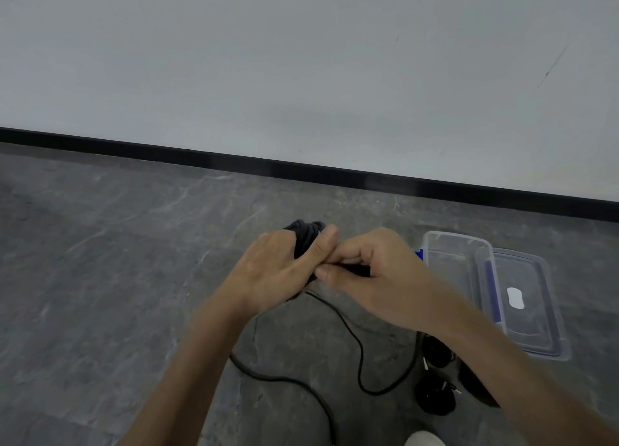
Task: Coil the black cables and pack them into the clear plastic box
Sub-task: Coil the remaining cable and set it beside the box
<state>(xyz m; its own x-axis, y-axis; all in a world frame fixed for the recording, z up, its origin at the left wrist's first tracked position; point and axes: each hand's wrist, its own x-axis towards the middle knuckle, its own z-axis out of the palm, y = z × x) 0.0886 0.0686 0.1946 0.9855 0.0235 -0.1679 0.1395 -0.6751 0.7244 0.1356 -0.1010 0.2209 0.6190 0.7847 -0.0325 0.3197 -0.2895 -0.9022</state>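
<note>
Hands, two, bare, working close together above the floor, fingertips meeting in the middle of the view

Left hand: fingers curling round a coil of black cable, the loops showing above the knuckles, thumb lying along the side of the coil

Right hand: thumb and curled fingers pinching a black strand just beside the coil; whether this strand is the cable's end cannot be told

Loose cable: one black line hanging down from under the hands and snaking over the floor in wide bends between the two forearms, running out at the bottom edge

Coiled bundles: dark round bundles lying on the floor beneath the right forearm, partly hidden by it; their number is not clear

Clear plastic box: standing open on the floor to the right of the hands, near the wall, nothing showing inside it; a blue clip is showing at its left side

Lid: clear, lying flat on the floor at the box's right side, the two touching or overlapping along one edge; a white label is showing on it

Skirting board: black strip running along the foot of the pale wall

Shoe: pale toe showing at the bottom edge
</note>
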